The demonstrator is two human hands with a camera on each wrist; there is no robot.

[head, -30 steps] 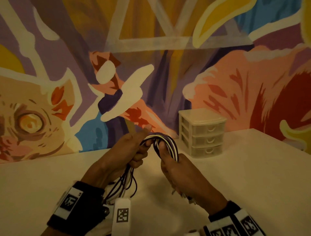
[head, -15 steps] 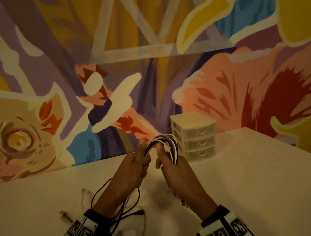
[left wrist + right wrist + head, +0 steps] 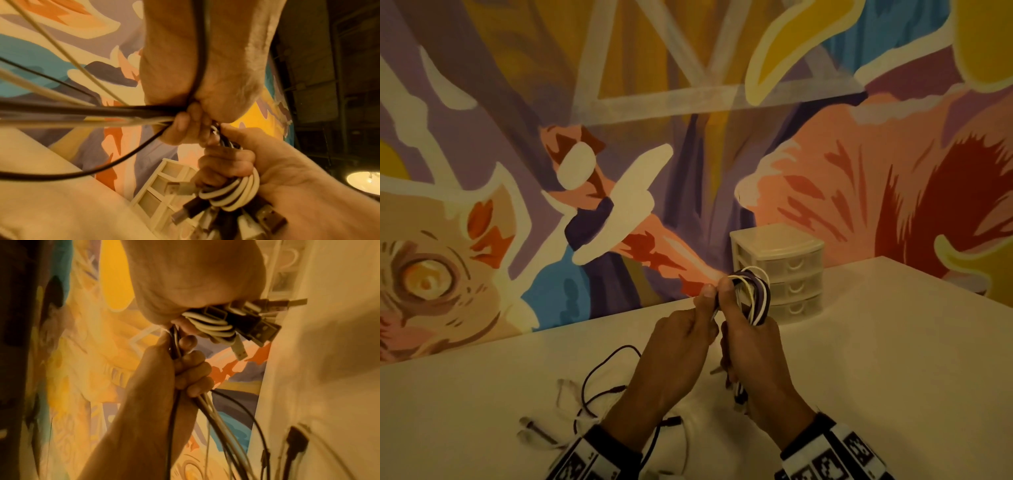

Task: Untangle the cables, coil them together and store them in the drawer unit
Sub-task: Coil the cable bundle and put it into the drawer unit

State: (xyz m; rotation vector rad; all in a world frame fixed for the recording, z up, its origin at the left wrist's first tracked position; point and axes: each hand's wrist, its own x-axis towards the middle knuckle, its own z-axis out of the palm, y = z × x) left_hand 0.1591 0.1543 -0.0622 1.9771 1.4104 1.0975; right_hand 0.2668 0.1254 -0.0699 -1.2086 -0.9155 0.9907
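Black and white cables form a coil held above the table in front of me. My right hand grips the coil, with USB plugs sticking out below its fist. My left hand pinches the strands right beside it, thumb up. The loose cable tails hang from the left hand and trail on the table. The cream three-drawer unit stands just behind the hands against the wall, drawers closed.
The white table runs up to a painted mural wall. Small plug ends lie on the table at the lower left, near my left wrist.
Both hands have moved forward and closer together, bringing the coil nearer the drawer unit. The arch of cable between them has tightened into a smaller loop. More cable tail now shows on the table.
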